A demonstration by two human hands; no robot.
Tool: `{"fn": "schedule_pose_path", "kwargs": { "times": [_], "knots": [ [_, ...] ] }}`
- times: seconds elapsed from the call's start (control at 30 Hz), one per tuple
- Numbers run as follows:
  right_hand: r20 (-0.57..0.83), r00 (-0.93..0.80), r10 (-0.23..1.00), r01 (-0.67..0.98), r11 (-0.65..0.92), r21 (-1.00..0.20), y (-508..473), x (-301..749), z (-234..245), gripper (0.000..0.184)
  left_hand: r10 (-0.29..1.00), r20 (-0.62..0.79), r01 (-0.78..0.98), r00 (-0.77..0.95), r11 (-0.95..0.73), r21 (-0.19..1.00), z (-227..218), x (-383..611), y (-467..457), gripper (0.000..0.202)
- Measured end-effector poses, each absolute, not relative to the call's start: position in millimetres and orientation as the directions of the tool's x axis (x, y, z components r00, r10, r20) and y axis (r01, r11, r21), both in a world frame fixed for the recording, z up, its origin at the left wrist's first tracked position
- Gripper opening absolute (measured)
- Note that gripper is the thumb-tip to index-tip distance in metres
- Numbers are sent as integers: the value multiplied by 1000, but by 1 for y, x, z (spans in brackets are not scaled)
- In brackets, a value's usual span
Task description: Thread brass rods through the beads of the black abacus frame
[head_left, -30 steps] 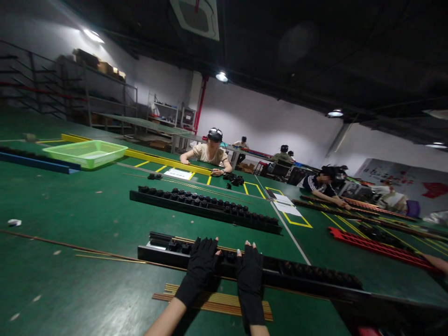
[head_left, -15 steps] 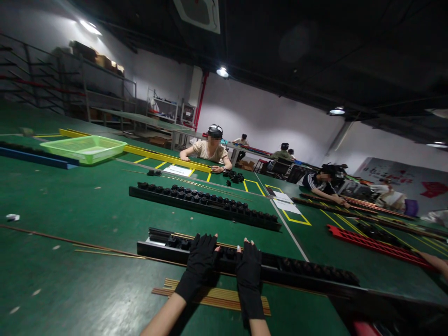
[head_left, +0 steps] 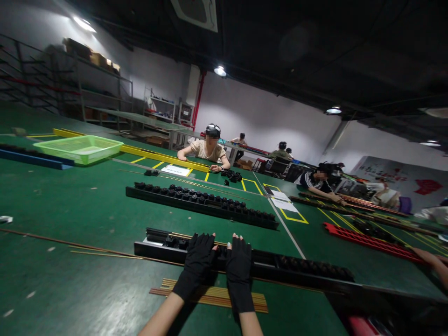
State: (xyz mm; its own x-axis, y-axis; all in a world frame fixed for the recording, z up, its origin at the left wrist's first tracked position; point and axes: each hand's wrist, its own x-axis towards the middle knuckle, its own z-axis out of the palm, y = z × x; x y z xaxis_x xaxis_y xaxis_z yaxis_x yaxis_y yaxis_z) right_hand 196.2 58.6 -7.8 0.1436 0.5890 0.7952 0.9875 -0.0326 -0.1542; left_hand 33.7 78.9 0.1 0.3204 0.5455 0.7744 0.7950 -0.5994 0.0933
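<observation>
Both hands wear black fingerless gloves and lie over a long black channel rail in front of me. My left hand is closed over the rail left of its middle, fingers bent over the far side. Close to its right, my right hand grips the same rail, fingertips on the inner parts. Black roller-like blocks sit in a row inside the rail; those under my palms are hidden. A thin brass-coloured rod runs out along the rail's near left side. Several short brass-coloured rods lie beneath my wrists.
A second black rail with blocks lies beyond. At far left stands a green basket; a yellow rail extends behind it. A red rail lies right, with another person's hand at its end. Co-workers sit across the table.
My right hand has shifted slightly left along the rail, closer to my left hand. The whole view has drifted a little. My left hand keeps its place on the rail.
</observation>
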Motion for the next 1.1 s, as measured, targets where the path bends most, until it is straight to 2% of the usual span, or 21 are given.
{"fn": "schedule_pose_path", "kwargs": {
  "times": [0.1,0.33,0.57,0.8,1.1],
  "knots": [
    [795,125,593,992,-53,-117,60,197,-12,44,544,763,788,350,-611,74,1,32,77,32],
    [786,107,609,994,-80,-73,60,197,-12,41,527,762,783,377,-621,43,3,30,76,25],
    [772,66,632,998,-44,-49,55,188,11,36,549,768,789,329,-607,96,-2,32,83,36],
    [805,-90,586,995,14,100,54,175,3,43,562,762,782,321,-611,121,0,34,81,35],
    [765,-43,642,999,31,30,53,173,0,46,560,765,764,320,-629,141,4,33,78,37]
  ]
}}
